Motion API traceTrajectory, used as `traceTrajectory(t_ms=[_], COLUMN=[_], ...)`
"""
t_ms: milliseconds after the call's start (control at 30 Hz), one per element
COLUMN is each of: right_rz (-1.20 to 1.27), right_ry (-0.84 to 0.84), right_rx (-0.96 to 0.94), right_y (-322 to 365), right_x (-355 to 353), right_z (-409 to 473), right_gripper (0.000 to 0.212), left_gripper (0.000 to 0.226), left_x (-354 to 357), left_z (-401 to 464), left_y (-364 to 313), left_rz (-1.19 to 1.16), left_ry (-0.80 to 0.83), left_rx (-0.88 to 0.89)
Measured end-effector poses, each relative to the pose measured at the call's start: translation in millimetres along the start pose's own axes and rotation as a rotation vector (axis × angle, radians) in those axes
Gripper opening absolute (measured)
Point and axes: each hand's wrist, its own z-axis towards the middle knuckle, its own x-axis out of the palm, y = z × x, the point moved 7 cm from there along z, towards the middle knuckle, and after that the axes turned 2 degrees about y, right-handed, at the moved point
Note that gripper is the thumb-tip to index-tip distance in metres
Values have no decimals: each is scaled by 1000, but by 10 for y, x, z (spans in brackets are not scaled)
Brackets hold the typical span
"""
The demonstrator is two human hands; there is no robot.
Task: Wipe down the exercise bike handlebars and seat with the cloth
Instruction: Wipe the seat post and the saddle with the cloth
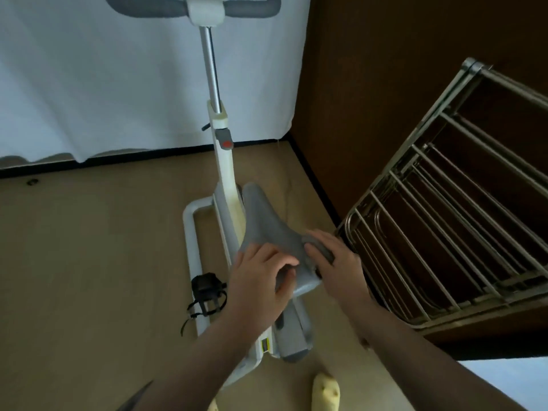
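Floor (89,262): tan, with a dark strip along its far edge under a white curtain (103,78). Brown wall on the right.

Exercise bike (223,161): white frame standing mid-floor, chrome post rising to grey-padded handlebars (252,7) at the top edge of view. White base tube loops on the floor to the bike's left; black strapped pedal (204,292) beside it.

Metal drying rack (444,218): leans against the right wall, just beside the bike's seat end.

Seat (267,223): grey, nose pointing toward the handlebars, wide rear end nearest the viewer.

Left hand (261,277): on the rear left of the seat, fingers curled round its edge and a grey fold.

Right hand (335,262): fingers laid flat, together, pressing a grey cloth (321,251) on the seat's rear right edge. Cloth matches the seat's colour; its outline is hard to separate.
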Motion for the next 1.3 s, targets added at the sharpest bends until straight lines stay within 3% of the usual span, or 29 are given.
traceTrajectory(t_ms=[67,167,300,467,567,733,833,967,1100,1200,1300], right_rz=[-13,-119,-88,-48,-67,-43,-74,-15,-99,-93,-23], right_ry=[23,125,306,221,312,269,341,350,368,421,332], right_rx=[-14,-212,-389,-510,-602,-448,-469,-305,-365,-328,-264], right_y=[-14,31,-35,-47,3,-53,-59,-20,-65,-83,-97], right_x=[19,73,-9,-14,-13,28,12,22,41,39,15], right_z=[15,-171,121,-85,45,-91,-53,173,-124,114,35], right_gripper=[33,40,42,41,40,46,47,45,62,49,44], left_gripper=[10,12,17,18,22,30,33,33,31,30,28], left_x=[50,123,140,202,236,294,294,274,254,223,201], left_z=[-6,-81,-191,-269,-343,-388,-423,-406,-415,-389,-361], left_y=[-59,-130,-220,-362,-422,-436,-434,-399,-403,-377,-323], left_rz=[33,75,58,58,102,68,101,102,89,94,95], left_ry=[-48,-105,-188,-280,-305,-289,-248,-222,-213,-193,-171], left_rx=[-66,-129,-206,-315,-348,-431,-420,-418,-400,-394,-418])
